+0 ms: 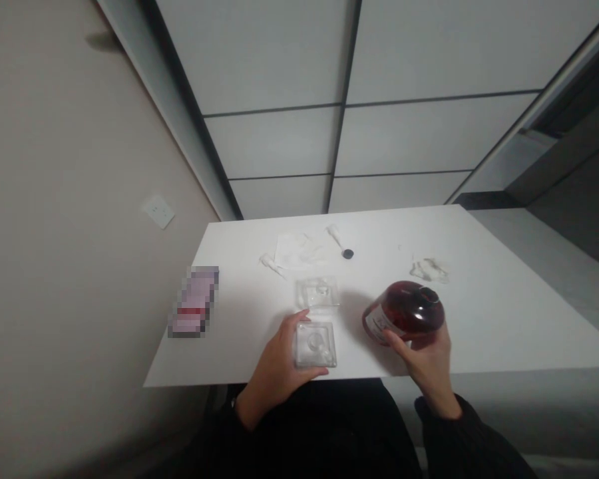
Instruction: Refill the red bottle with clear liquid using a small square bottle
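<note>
My left hand [278, 362] grips a clear square plastic box [316, 352] at the table's near edge, thumb and fingers on its sides. A round shape shows inside the box. My right hand [429, 359] is wrapped round a glossy dark red bottle [410, 307] with a pale label, tilted above the tabletop; its dark round mouth or end points up and to the right. Just beyond the box in my left hand lies a second clear plastic piece [320, 293]. The fingers behind the bottle are partly hidden.
On the white table [504, 313] lie a white sheet [299, 251], a small white tube-like item [334, 236], a black round cap [348, 254] and a crumpled tissue [429, 269]. A blurred-out pinkish item [196, 299] is at left. White panels stand behind the table.
</note>
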Motion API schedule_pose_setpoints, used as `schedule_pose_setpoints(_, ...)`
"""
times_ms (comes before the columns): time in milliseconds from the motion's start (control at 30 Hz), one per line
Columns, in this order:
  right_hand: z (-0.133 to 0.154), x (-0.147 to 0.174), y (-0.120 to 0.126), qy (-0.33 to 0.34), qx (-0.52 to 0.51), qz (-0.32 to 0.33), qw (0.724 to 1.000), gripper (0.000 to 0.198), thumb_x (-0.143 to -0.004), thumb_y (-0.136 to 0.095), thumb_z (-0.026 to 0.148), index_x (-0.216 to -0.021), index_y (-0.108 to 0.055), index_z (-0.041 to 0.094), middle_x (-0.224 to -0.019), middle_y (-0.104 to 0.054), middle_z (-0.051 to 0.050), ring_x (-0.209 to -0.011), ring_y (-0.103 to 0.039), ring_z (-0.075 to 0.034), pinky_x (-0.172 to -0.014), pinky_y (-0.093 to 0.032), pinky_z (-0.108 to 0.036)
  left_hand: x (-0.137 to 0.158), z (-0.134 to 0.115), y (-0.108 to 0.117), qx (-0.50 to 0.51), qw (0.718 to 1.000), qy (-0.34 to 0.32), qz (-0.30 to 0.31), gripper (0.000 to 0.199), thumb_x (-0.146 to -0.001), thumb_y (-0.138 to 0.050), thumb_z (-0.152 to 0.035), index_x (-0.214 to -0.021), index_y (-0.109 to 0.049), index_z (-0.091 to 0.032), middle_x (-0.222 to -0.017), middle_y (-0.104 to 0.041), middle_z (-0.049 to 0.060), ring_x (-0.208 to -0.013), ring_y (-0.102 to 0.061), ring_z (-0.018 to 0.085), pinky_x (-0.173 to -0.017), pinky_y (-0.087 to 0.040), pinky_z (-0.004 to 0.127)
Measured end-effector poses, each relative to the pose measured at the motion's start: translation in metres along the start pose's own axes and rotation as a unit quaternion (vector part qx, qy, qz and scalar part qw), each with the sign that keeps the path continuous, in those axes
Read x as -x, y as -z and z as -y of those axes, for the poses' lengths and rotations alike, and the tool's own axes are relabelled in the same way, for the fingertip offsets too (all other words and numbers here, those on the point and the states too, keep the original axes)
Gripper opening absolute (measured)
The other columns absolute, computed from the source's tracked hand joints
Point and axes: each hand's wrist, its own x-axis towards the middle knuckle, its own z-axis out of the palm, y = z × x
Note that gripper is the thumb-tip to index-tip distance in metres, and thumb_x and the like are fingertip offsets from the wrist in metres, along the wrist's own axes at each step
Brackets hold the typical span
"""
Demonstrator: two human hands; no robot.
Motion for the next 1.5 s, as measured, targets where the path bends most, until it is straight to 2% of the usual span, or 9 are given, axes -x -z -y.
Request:
schedule_pose_setpoints(167, -0.002, 0.015, 0.015, 0.016, 0.005, 0.03, 0.999, 0.079, -0.077, -0.092, 0.042, -0.145, -0.058, 0.021, -0.136, -0.07, -0.02, -0.121, -0.073, -0.04, -0.093, -0.067, -0.057, -0.001, 0.004, -0.008, -0.026, 0.999, -0.018, 0.027, 0.09, -0.081, -0.083, -0.024, -0.155, -0.033, -0.023, -0.154, -0.054, 0.019, -0.144, -0.056, 0.038, -0.123, -0.045, 0.06)
schedule_pose_setpoints(333, 0.014, 0.016, 0.024, 0.085, 0.073, 0.078, 0.991, 0.083, -0.077, -0.093, 0.039, -0.151, -0.057, 0.024, -0.148, -0.065, -0.018, -0.134, -0.066, -0.041, -0.108, -0.059, -0.062, -0.002, 0.002, -0.004, -0.053, 0.996, -0.042, 0.057, 0.09, -0.083, -0.079, -0.021, -0.158, -0.03, -0.023, -0.156, -0.055, 0.018, -0.144, -0.057, 0.037, -0.122, -0.048, 0.057)
schedule_pose_setpoints(567, 0.027, 0.009, 0.024, 0.182, 0.133, 0.106, 0.968, 0.089, -0.079, -0.093, 0.036, -0.158, -0.052, 0.029, -0.14, -0.069, -0.015, -0.122, -0.071, -0.039, -0.101, -0.063, -0.059, -0.005, 0.0, -0.006, -0.056, 0.996, -0.037, 0.065, 0.082, -0.086, -0.088, -0.031, -0.152, -0.039, -0.024, -0.155, -0.058, 0.015, -0.143, -0.06, 0.035, -0.12, -0.051, 0.057)
schedule_pose_setpoints(733, 0.035, 0.004, 0.024, 0.231, 0.152, 0.132, 0.952, 0.089, -0.085, -0.088, 0.03, -0.163, -0.046, 0.032, -0.136, -0.071, -0.013, -0.119, -0.072, -0.036, -0.109, -0.058, -0.062, -0.004, 0.0, -0.006, -0.058, 0.996, -0.034, 0.063, 0.084, -0.086, -0.089, -0.033, -0.153, -0.039, -0.025, -0.155, -0.058, 0.015, -0.142, -0.06, 0.036, -0.119, -0.051, 0.057)
schedule_pose_setpoints(900, 0.039, 0.0, 0.025, 0.261, 0.168, 0.177, 0.934, 0.091, -0.091, -0.084, 0.031, -0.169, -0.037, 0.03, -0.141, -0.071, -0.016, -0.123, -0.072, -0.037, -0.11, -0.057, -0.062, -0.004, 0.0, -0.005, -0.059, 0.996, -0.029, 0.062, 0.086, -0.086, -0.089, -0.033, -0.154, -0.039, -0.025, -0.156, -0.058, 0.016, -0.143, -0.06, 0.036, -0.12, -0.051, 0.058)
schedule_pose_setpoints(1133, 0.039, -0.007, 0.026, 0.271, 0.168, 0.254, 0.913, 0.091, -0.095, -0.078, 0.032, -0.171, -0.028, 0.032, -0.144, -0.07, -0.016, -0.127, -0.071, -0.036, -0.11, -0.058, -0.062, -0.004, -0.002, -0.005, -0.05, 0.996, -0.024, 0.067, 0.085, -0.086, -0.088, -0.032, -0.155, -0.038, -0.026, -0.158, -0.056, 0.016, -0.145, -0.058, 0.037, -0.121, -0.048, 0.061)
schedule_pose_setpoints(1233, 0.038, -0.009, 0.028, 0.261, 0.159, 0.276, 0.911, 0.089, -0.093, -0.081, 0.031, -0.169, -0.034, 0.034, -0.147, -0.069, -0.014, -0.129, -0.071, -0.036, -0.113, -0.056, -0.061, -0.004, -0.002, -0.005, -0.049, 0.996, -0.023, 0.069, 0.085, -0.086, -0.088, -0.033, -0.155, -0.039, -0.026, -0.158, -0.056, 0.016, -0.145, -0.057, 0.037, -0.121, -0.048, 0.061)
schedule_pose_setpoints(1400, 0.031, -0.01, 0.029, 0.193, 0.1, 0.287, 0.933, 0.074, -0.086, -0.087, 0.032, -0.152, -0.052, 0.031, -0.141, -0.074, -0.013, -0.129, -0.072, -0.035, -0.119, -0.048, -0.064, -0.005, -0.002, -0.005, -0.048, 0.996, -0.023, 0.069, 0.085, -0.086, -0.089, -0.032, -0.155, -0.039, -0.026, -0.158, -0.057, 0.016, -0.145, -0.058, 0.037, -0.121, -0.049, 0.06)
schedule_pose_setpoints(1500, 0.028, -0.01, 0.029, 0.184, 0.081, 0.289, 0.936, 0.069, -0.084, -0.088, 0.031, -0.145, -0.055, 0.031, -0.142, -0.073, -0.013, -0.131, -0.071, -0.035, -0.121, -0.045, -0.067, -0.005, -0.002, -0.005, -0.046, 0.996, -0.028, 0.071, 0.086, -0.085, -0.09, -0.032, -0.155, -0.039, -0.025, -0.157, -0.057, 0.016, -0.144, -0.058, 0.037, -0.12, -0.049, 0.06)
